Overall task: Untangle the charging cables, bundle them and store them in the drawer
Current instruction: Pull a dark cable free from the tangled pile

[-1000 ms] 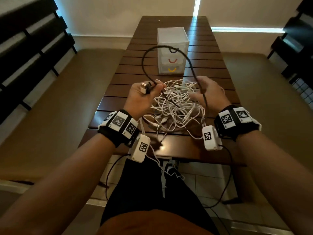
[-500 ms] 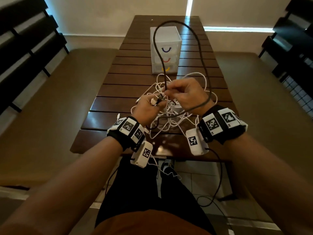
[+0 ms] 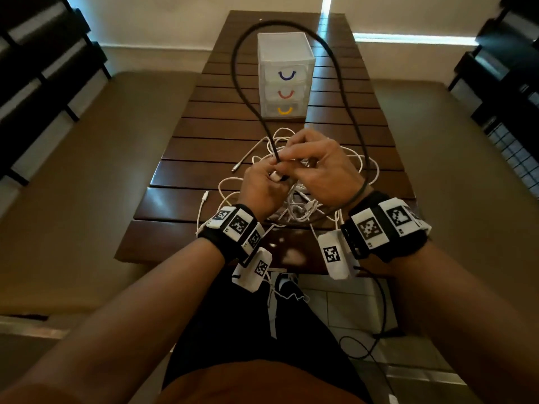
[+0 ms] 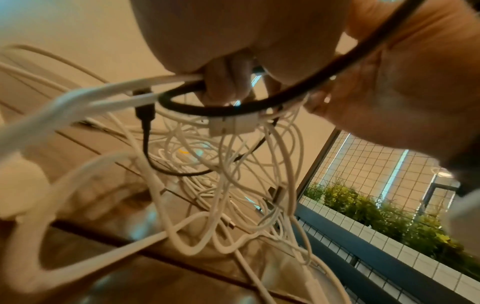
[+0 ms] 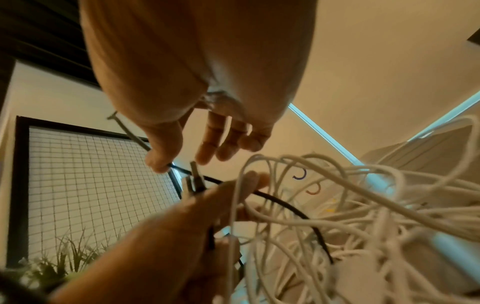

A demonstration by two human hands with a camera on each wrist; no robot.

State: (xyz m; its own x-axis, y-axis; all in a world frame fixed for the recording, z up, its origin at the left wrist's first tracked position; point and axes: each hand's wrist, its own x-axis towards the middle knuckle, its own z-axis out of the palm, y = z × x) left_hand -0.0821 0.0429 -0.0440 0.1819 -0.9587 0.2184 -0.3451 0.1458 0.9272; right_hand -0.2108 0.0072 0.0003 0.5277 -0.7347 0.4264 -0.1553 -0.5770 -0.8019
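Observation:
A black cable (image 3: 335, 83) rises from my hands in one tall loop over the drawer unit (image 3: 285, 56) and runs back round my right wrist. My left hand (image 3: 271, 174) grips the black cable's plug ends with a white plug beside them. My right hand (image 3: 287, 155) pinches the black cable between thumb and forefinger, right next to the left hand. A tangle of white cables (image 3: 294, 205) lies on the table under both hands. In the left wrist view the black cable (image 4: 233, 107) curves below my curled fingers (image 4: 223, 82). In the right wrist view my thumb (image 5: 161, 158) presses the black cable (image 5: 285, 205).
The clear three-drawer unit has blue, red and yellow handles and stands mid-table with all drawers closed. The slatted wooden table (image 3: 204, 135) has cushioned benches on both sides. Loose white plug ends (image 3: 205, 196) lie left of the tangle.
My hands came together from apart above the tangle. The black cable's loop grew taller and now arches over the drawer unit. The right hand moved up to the left.

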